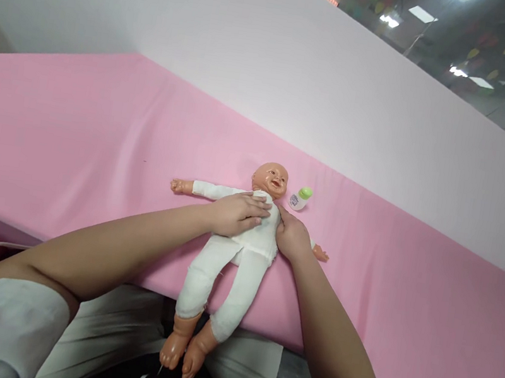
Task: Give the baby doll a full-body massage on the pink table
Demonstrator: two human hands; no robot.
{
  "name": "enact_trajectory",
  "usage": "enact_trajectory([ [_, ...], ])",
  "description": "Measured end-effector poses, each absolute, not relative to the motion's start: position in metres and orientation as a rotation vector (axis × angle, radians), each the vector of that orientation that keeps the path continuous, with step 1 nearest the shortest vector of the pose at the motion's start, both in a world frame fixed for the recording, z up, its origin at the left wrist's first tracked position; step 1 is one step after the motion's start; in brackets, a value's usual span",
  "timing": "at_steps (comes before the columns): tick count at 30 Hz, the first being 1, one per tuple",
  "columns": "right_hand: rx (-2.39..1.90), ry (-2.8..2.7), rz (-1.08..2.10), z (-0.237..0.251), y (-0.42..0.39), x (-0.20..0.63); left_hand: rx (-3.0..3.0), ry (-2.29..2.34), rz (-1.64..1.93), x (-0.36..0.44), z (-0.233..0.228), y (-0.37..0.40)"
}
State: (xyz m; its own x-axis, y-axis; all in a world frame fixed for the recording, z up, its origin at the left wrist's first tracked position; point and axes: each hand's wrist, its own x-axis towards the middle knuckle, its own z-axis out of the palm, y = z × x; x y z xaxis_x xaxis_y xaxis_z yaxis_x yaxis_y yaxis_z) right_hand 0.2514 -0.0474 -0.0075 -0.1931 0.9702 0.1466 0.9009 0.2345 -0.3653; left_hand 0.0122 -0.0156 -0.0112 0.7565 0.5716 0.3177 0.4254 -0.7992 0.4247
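A baby doll (243,245) in a white suit lies on its back on the pink mattress (73,141), close to the near edge, with its bare feet hanging past that edge over the person's lap. Its head points toward the far edge, where a pale wall panel (301,62) rises, and its arms are spread out to both sides. The left hand (239,214) lies flat across the doll's chest, fingers stretched out and together, pressing on the white cloth rather than gripping it. The right hand (292,233) rests against the doll's side near the shoulder, fingers curled onto the suit; whether they pinch the cloth I cannot tell. A small white bottle with a green cap (299,198) lies just beside the doll's head, toward the far edge.
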Motion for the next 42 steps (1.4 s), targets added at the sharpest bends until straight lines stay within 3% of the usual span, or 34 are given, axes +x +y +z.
enact_trajectory([
  [8,-1.268,-2.164,0.177,-0.016,-0.055,0.249,2.44,1.372,0.665,-0.006,-0.014,0.008],
  [14,-0.624,-2.384,0.281,-0.003,-0.099,0.214,2.453,1.446,0.545,-0.006,-0.013,0.014],
  [17,-0.518,-2.568,0.347,0.003,-0.115,0.2,2.446,1.463,0.54,-0.005,-0.013,0.014],
  [22,-0.888,-2.644,0.371,-0.002,-0.1,0.205,2.473,1.428,0.552,-0.006,-0.017,0.016],
  [29,-1.187,-2.297,0.365,-0.021,-0.054,0.234,2.523,1.393,0.612,-0.008,-0.027,0.02],
  [42,-1.901,-2.341,-0.086,-0.029,-0.055,0.292,2.937,1.566,0.479,-0.061,-0.044,0.02],
])
